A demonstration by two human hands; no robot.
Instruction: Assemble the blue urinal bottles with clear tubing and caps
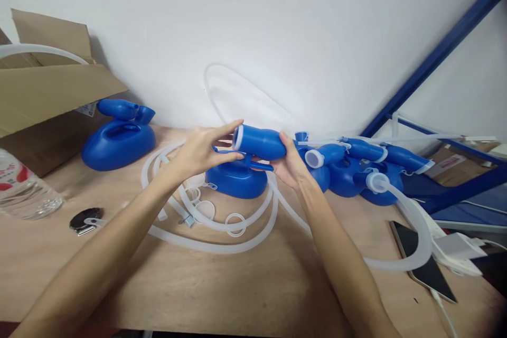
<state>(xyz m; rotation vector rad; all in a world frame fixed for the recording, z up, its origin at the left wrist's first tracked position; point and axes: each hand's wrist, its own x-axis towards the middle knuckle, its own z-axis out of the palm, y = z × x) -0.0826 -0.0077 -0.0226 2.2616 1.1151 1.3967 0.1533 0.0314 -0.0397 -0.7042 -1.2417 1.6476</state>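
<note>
Holding blue bottle [259, 142]: left hand [202, 150], right hand [291, 163].

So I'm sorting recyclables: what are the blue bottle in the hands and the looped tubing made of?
Blue bottle: looks like moulded plastic, opaque with a smooth, slightly glossy sheen. Tubing: probably soft silicone or PVC, translucent milky white, lying in limp curves.

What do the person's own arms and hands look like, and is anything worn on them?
Both forearms are bare, with no sleeves in view. The left hand and right hand wear no gloves; no rings, watch or bracelet show. Fingers are slim, nails short and unpainted.
</note>
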